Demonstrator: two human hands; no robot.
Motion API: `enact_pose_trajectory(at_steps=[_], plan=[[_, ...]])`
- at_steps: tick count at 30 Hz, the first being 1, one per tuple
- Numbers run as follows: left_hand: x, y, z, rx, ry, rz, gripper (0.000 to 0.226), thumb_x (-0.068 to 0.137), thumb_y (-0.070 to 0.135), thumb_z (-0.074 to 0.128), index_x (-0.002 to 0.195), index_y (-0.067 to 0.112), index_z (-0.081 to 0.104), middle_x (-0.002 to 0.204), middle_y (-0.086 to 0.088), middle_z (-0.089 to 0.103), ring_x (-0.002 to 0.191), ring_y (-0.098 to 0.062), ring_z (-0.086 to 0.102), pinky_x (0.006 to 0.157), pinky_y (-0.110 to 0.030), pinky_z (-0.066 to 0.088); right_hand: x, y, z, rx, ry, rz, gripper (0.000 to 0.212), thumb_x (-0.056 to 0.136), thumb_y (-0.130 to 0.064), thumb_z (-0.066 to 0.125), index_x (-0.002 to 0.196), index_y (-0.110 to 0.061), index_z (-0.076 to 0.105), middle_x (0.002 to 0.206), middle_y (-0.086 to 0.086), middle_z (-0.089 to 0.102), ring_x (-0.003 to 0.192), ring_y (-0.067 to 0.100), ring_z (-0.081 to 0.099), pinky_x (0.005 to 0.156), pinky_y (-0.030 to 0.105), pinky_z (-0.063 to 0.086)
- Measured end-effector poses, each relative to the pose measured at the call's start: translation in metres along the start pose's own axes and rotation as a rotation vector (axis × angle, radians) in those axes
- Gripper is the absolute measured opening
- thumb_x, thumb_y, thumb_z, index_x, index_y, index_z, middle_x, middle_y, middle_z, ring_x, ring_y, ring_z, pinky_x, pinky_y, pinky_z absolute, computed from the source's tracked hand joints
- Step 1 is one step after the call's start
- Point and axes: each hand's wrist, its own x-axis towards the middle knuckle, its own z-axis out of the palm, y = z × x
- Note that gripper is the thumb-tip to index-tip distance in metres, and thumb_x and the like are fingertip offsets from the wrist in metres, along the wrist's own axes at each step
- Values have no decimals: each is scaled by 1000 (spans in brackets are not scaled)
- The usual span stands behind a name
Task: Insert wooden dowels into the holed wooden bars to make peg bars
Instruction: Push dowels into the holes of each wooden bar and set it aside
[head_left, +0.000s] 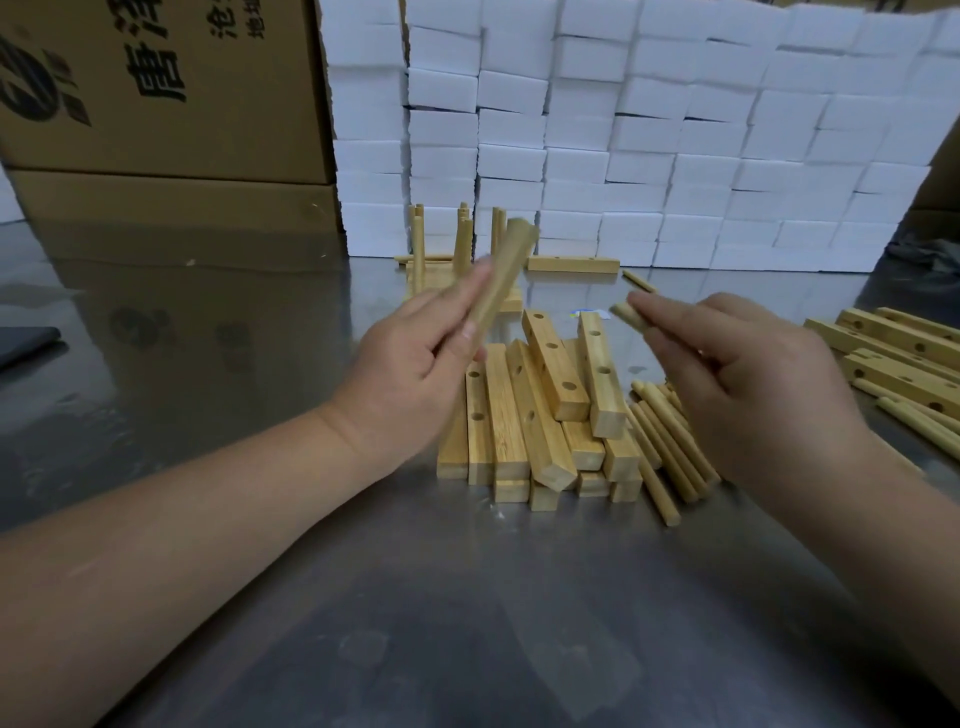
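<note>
Left hand (415, 358) grips a tilted bar (501, 275), right hand (748, 374) pinches a dowel (626, 314); misaligned entry could jam the dowel at the hole.

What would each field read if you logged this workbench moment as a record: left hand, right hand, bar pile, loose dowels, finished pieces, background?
left hand: grips a blurred wooden bar, tilted up
right hand: pinches one dowel
bar pile: holed bars heaped on the metal table, between the hands
loose dowels: lying right of the pile
finished peg bars: behind the pile, dowels upright
background: white boxes, cardboard cartons
</note>
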Motion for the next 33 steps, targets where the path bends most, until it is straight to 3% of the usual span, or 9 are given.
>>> enact_pose_trajectory(at_steps=[4,8,11,14,17,22,27,30,33], plan=[[-3,5,-1,160,-45,168,47,93,16,41,136,18,22,94,16,49,77,-14,57,73,-30,51,-5,-7,1,114,-34,40,25,83,-32,43,104,-35,57,65,-14,52,59,6,50,50,23,36],[-1,11,0,340,-53,228,58,87,25,43,136,-4,35,103,-6,55,76,-4,43,69,-18,38,-7,-9,-1,141,-29,-31,16,87,-23,53,95,-31,64,63,-6,57,60,6,53,47,23,39],[-1,13,0,368,-77,205,56,84,29,49,127,-7,48,102,-9,58,88,3,38,80,-13,33,-10,-13,-3,273,-74,31,27,79,-41,52,100,-59,53,67,-8,65,52,4,54,47,15,41],[1,15,-2,430,-56,202,43,81,31,56,111,1,62,93,-4,59,82,-6,47,67,-9,37,-12,-10,-2,234,-106,47,19,74,-54,44,86,-69,45,74,-23,62,50,-2,51,42,15,33],[1,15,-1,479,-11,143,28,75,28,65,92,5,63,84,5,46,69,-10,45,60,-10,30,-12,-11,-6,271,-120,63,23,78,-47,42,87,-67,45,73,-19,61,48,1,51,39,15,34],[2,13,-2,503,4,126,21,76,17,69,94,7,63,86,4,48,70,-12,46,60,-10,31,-10,-12,-8,313,-102,110,13,77,-36,38,85,-45,43,67,-14,58,51,5,52,44,28,33],[1,13,1,491,53,-32,23,81,21,66,87,20,44,64,12,43,50,-15,48,44,-19,33,-11,-12,-8,328,-22,64,5,80,-34,47,82,-38,49,64,-11,59,44,8,51,36,25,39],[3,12,1,516,58,-73,23,85,25,62,96,21,42,66,13,42,53,-17,48,47,-18,26,-11,-12,-7,302,35,-3,13,87,-31,52,83,-43,51,74,-16,58,48,6,52,39,15,37],[5,11,-1,539,-1,-24,43,91,38,43,125,12,47,93,9,43,76,-13,43,56,-25,26,-12,-12,-5,284,9,-43,16,83,-29,50,93,-41,50,80,-17,56,53,4,51,43,11,36]])
